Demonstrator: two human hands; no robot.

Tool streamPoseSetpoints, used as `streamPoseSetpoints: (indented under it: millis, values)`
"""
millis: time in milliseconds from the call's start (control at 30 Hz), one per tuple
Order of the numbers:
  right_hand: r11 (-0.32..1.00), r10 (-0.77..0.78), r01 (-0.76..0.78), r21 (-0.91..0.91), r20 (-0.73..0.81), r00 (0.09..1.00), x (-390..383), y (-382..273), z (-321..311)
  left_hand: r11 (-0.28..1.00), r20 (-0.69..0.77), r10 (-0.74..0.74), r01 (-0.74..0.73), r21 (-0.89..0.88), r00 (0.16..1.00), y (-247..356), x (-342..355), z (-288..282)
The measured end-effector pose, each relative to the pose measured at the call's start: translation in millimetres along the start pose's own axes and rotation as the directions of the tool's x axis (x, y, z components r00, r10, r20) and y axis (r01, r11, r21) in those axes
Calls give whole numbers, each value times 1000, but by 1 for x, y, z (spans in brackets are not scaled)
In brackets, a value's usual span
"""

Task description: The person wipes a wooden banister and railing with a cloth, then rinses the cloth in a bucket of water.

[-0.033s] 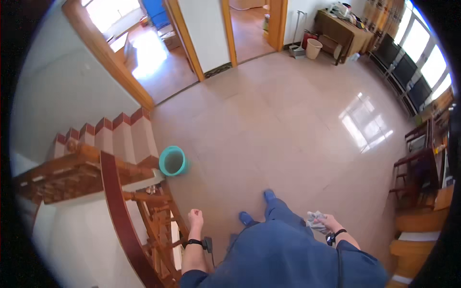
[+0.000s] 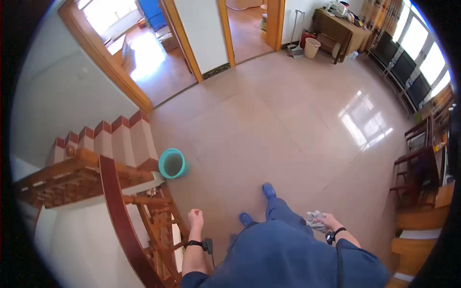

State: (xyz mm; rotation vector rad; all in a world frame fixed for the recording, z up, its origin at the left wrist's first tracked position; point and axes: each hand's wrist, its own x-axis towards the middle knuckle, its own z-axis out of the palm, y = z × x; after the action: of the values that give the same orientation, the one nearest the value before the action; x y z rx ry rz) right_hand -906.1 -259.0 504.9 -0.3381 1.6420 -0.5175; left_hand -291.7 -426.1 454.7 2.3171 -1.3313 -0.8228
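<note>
My right hand (image 2: 329, 222) is closed round a crumpled grey-white cloth (image 2: 315, 220), held low at my right side. On the other side, my left hand (image 2: 195, 218) hangs beside the wooden stair railing (image 2: 156, 218) with its fingers curled in, and nothing shows in it. A teal bucket (image 2: 183, 165) stands on the floor ahead of that hand, at the corner by the stairs. It looks to have water in it. Neither hand touches the bucket.
Stairs (image 2: 115, 144) with red-edged steps lie at the left. Glossy tiles (image 2: 269, 120) cover the floor ahead, up to two doorways. A cloth-covered table (image 2: 343, 29), a pale bin (image 2: 312, 48) and a dustpan (image 2: 295, 50) stand far right. Dark wooden furniture (image 2: 422, 158) lines the right side.
One of my blue shoes has shifted slightly forward. My hands stay nearly in place, the right one still holding the cloth.
</note>
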Motion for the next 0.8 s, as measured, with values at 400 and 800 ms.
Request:
streamPoseSetpoints:
  millis: [400,800]
  values:
    - [545,218,16,-838,159,963,159,-238,-24,892,-94,-451,451,-26,887,-6,-61,38]
    - [-162,-392,579,-799,591,705,387,-489,160,732,-291,-681,631,-256,672,91,-107,79]
